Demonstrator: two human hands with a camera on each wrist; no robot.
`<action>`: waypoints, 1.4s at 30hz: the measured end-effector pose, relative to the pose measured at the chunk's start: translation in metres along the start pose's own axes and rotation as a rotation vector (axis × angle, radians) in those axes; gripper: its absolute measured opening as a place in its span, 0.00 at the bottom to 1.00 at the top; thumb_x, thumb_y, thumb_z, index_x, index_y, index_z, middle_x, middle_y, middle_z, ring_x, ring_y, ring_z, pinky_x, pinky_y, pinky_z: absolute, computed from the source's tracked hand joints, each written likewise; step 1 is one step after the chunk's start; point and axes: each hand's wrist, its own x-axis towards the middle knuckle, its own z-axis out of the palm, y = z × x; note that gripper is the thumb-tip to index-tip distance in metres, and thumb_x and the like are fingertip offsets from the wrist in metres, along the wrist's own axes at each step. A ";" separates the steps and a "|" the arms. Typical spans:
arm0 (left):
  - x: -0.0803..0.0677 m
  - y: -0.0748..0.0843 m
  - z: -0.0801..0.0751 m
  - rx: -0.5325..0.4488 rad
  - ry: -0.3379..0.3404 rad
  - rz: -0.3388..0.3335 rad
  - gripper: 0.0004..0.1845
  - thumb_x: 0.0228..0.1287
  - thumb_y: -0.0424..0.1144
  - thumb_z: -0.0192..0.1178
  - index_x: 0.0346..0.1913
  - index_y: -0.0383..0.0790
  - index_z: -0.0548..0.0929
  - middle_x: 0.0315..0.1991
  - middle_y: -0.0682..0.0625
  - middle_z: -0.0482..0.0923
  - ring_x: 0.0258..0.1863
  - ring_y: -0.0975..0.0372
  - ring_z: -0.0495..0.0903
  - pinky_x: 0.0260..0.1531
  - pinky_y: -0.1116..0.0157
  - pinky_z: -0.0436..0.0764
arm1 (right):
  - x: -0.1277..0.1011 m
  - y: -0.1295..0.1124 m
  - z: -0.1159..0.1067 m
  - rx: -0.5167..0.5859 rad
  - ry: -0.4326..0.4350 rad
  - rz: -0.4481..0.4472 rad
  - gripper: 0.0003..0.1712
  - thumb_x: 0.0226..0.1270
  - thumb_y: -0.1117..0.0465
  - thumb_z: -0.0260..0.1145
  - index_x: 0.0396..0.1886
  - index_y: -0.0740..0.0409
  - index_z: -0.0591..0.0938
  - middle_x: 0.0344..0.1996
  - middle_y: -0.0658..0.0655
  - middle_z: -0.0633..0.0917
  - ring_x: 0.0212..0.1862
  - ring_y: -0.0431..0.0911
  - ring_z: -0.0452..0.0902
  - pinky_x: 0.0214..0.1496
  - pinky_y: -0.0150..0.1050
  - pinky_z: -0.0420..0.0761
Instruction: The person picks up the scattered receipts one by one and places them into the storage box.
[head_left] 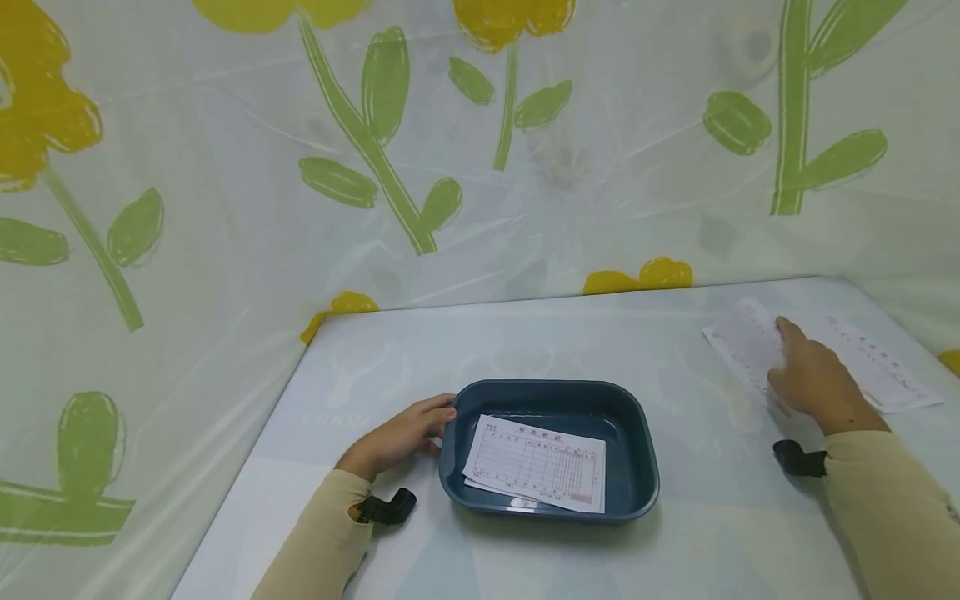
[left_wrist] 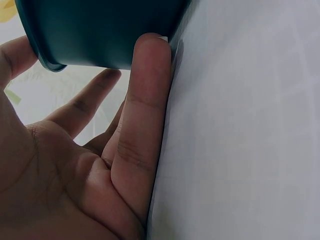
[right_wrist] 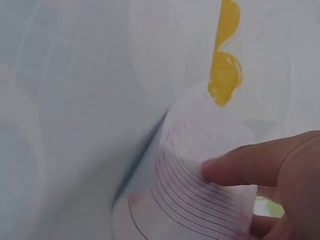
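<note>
Dark tray [head_left: 633, 433] holding a ruled form [head_left: 536, 462], left hand [head_left: 397, 437] relaxed against its side.
Well apart, the right hand [head_left: 813, 383] pinches a curling white ruled slip [right_wrist: 195, 185] on the surface [head_left: 570, 342], flowered sheet [head_left: 225, 167] beyond.

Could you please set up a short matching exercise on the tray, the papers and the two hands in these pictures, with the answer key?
Column one:
1. dark blue tray
2. printed form
3. left hand
4. right hand

Column two:
A. lies inside the tray
B. rests on the loose sheets at the far right of the table
C. stands on the table between the two hands
D. touches the tray's left end with straight fingers

Pairs: 1-C, 2-A, 3-D, 4-B
</note>
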 end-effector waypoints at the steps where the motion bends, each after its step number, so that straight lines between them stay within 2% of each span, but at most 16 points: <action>1: 0.000 0.000 0.000 0.000 0.001 -0.002 0.34 0.75 0.57 0.47 0.76 0.41 0.62 0.61 0.46 0.78 0.53 0.57 0.80 0.53 0.56 0.81 | 0.000 -0.002 0.000 0.015 0.023 -0.004 0.50 0.65 0.67 0.57 0.76 0.74 0.37 0.57 0.86 0.65 0.39 0.64 0.70 0.36 0.53 0.73; 4: 0.001 -0.001 0.001 0.004 -0.002 -0.015 0.34 0.75 0.57 0.47 0.76 0.42 0.62 0.62 0.46 0.78 0.53 0.58 0.80 0.54 0.56 0.81 | -0.003 -0.007 0.002 0.051 0.077 -0.015 0.45 0.66 0.68 0.53 0.77 0.72 0.43 0.57 0.86 0.66 0.38 0.62 0.70 0.32 0.49 0.72; 7: 0.000 -0.001 0.001 0.007 -0.002 -0.017 0.34 0.76 0.56 0.47 0.76 0.42 0.62 0.61 0.46 0.78 0.53 0.58 0.80 0.54 0.56 0.81 | -0.004 -0.014 0.004 0.081 0.139 -0.032 0.37 0.67 0.68 0.51 0.75 0.73 0.54 0.55 0.84 0.70 0.35 0.59 0.72 0.27 0.45 0.71; 9: 0.000 -0.001 0.000 0.000 -0.002 -0.010 0.33 0.76 0.56 0.47 0.76 0.42 0.62 0.61 0.46 0.78 0.53 0.57 0.80 0.53 0.56 0.81 | -0.005 -0.020 0.005 0.077 0.189 -0.047 0.32 0.69 0.67 0.50 0.72 0.73 0.61 0.56 0.83 0.72 0.37 0.60 0.73 0.28 0.45 0.72; 12: 0.000 -0.001 0.000 0.001 -0.004 0.005 0.34 0.76 0.57 0.46 0.76 0.41 0.62 0.61 0.45 0.78 0.53 0.57 0.80 0.52 0.56 0.81 | -0.007 -0.029 0.006 0.077 0.279 -0.083 0.26 0.72 0.66 0.49 0.66 0.73 0.69 0.54 0.82 0.76 0.39 0.62 0.75 0.29 0.45 0.73; 15: 0.001 -0.002 0.000 -0.002 -0.017 0.009 0.33 0.76 0.56 0.46 0.76 0.41 0.62 0.62 0.45 0.78 0.53 0.58 0.80 0.51 0.57 0.82 | -0.010 -0.038 0.006 0.101 0.338 -0.105 0.23 0.74 0.65 0.49 0.63 0.72 0.72 0.53 0.81 0.77 0.40 0.62 0.75 0.31 0.46 0.74; 22: 0.002 -0.001 -0.002 -0.022 -0.046 0.035 0.31 0.77 0.54 0.46 0.75 0.42 0.64 0.60 0.44 0.78 0.50 0.58 0.80 0.49 0.58 0.83 | -0.021 -0.063 0.003 0.153 0.488 -0.166 0.19 0.74 0.67 0.50 0.59 0.71 0.76 0.53 0.79 0.78 0.45 0.67 0.76 0.43 0.62 0.74; 28: 0.001 -0.001 -0.003 -0.015 -0.044 0.017 0.33 0.76 0.54 0.46 0.76 0.40 0.62 0.61 0.43 0.78 0.51 0.59 0.80 0.49 0.59 0.82 | -0.036 -0.083 0.001 0.205 0.608 -0.265 0.17 0.72 0.69 0.53 0.55 0.70 0.79 0.51 0.78 0.81 0.47 0.66 0.77 0.44 0.61 0.73; 37: 0.001 0.001 -0.003 -0.023 -0.049 0.035 0.32 0.77 0.54 0.46 0.76 0.40 0.62 0.61 0.42 0.78 0.50 0.58 0.80 0.48 0.59 0.83 | -0.059 -0.113 0.001 0.272 0.681 -0.425 0.14 0.72 0.70 0.55 0.50 0.71 0.81 0.49 0.73 0.84 0.54 0.66 0.79 0.54 0.64 0.76; 39: 0.002 0.001 -0.004 -0.023 -0.051 0.028 0.32 0.77 0.54 0.46 0.76 0.40 0.63 0.61 0.42 0.78 0.50 0.59 0.80 0.48 0.59 0.83 | -0.063 -0.117 0.002 0.276 0.695 -0.453 0.13 0.71 0.70 0.56 0.49 0.70 0.82 0.48 0.71 0.85 0.54 0.65 0.80 0.61 0.48 0.79; 41: 0.002 0.001 -0.004 -0.023 -0.053 0.027 0.32 0.77 0.54 0.46 0.75 0.41 0.63 0.60 0.43 0.78 0.50 0.59 0.80 0.48 0.59 0.83 | -0.067 -0.121 0.003 0.271 0.706 -0.478 0.12 0.71 0.70 0.58 0.49 0.70 0.83 0.47 0.71 0.85 0.53 0.65 0.81 0.62 0.48 0.79; 42: 0.002 0.001 -0.004 -0.022 -0.051 0.029 0.31 0.77 0.54 0.46 0.75 0.41 0.63 0.60 0.43 0.78 0.50 0.59 0.80 0.48 0.59 0.83 | -0.068 -0.123 0.003 0.269 0.712 -0.492 0.12 0.70 0.70 0.59 0.49 0.70 0.83 0.47 0.70 0.85 0.52 0.65 0.81 0.63 0.37 0.78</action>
